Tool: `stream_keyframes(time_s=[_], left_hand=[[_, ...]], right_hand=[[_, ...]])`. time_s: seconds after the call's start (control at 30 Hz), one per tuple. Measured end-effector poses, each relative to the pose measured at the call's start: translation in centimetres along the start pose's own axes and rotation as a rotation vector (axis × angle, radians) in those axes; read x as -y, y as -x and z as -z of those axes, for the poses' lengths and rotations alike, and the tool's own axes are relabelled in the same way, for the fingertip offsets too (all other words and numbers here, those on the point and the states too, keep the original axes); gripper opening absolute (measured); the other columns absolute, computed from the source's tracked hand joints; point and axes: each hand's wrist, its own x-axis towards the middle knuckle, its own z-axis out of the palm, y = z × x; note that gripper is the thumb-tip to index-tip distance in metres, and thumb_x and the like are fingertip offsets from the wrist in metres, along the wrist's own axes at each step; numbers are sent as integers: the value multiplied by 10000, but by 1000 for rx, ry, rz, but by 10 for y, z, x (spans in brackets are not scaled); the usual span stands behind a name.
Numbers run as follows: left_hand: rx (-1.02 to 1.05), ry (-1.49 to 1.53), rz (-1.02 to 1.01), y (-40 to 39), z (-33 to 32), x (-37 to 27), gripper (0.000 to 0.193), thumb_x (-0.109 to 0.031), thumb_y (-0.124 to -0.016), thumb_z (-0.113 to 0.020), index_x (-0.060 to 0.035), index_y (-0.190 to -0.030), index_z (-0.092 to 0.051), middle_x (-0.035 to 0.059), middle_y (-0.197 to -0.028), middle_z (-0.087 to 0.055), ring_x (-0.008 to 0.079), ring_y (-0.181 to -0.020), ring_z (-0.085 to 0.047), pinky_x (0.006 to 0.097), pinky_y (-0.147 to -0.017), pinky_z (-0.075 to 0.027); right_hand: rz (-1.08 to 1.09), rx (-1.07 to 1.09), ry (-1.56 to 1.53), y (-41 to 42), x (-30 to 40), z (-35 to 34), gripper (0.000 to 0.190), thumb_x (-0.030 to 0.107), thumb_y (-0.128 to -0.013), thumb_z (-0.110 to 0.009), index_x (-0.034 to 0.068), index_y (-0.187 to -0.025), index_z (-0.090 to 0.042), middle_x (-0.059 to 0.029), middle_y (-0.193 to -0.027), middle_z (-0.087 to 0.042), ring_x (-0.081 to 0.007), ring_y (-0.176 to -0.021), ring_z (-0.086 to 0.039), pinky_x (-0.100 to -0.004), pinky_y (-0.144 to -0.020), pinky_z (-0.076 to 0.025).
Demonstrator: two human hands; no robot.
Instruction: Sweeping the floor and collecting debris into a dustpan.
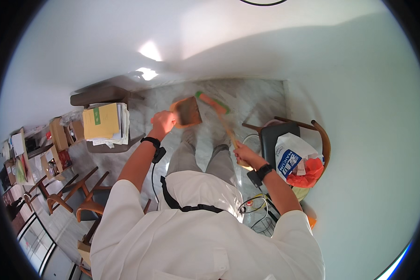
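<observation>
My left hand [163,120] is closed around the handle of an orange dustpan [186,111], whose pan lies just ahead of my feet. In my right hand [246,155] is the wooden handle of a broom [227,127]. The broom's orange and green head [212,102] is to the right of the dustpan, apart from it, over the marbled floor [250,91]. Both tools look slightly blurred. Any dirt inside the pan cannot be made out.
A brown chair [106,148] at the left bears stacked papers and folders [101,120]. At the right, a dark-seated wooden chair [269,140] holds plastic bags [294,157]. A bottle [248,217] and a wire basket [265,226] stand below my right arm. The wall [231,52] runs ahead.
</observation>
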Motion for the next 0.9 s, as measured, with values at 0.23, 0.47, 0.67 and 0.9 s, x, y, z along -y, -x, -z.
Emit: stream_keyframes(time_s=[0.23,0.47,0.67,0.9], left_hand=[[178,-73,60,13,3,10,215,-319,-849,-685,-105,-826,-690,119,-745,-677,348,-751,-674,487,-645,-513],[200,-76,55,90,33,9,233,-345,-894,-663,-143,-1008,-685,100,-833,-696,333,-812,-679,473,-676,-512],[133,-58,202,157,43,21,259,-304,-885,-690,-150,-1093,-686,107,-883,-713,332,-850,-687,459,-721,-531],[120,-120,284,182,51,29,327,-274,-858,-723,-106,-1134,-675,155,-954,-710,368,-904,-679,473,-766,-533]], right_hand=[[-155,162,-380,48,-14,37,761,85,-954,-576,183,-1602,-190,5,-731,-493,-74,-509,-436,-246,-432,-364],[-78,67,-567,81,-23,124,724,95,-965,-580,229,-1583,-226,-10,-716,-513,-69,-475,-412,-234,-388,-337],[1,-74,-531,63,-11,213,488,108,-950,-602,188,-1396,-420,-25,-670,-511,-96,-453,-455,-262,-384,-382],[173,-135,-399,29,-28,321,172,146,-915,-651,121,-936,-482,-40,-661,-527,-154,-459,-501,-311,-412,-430]])
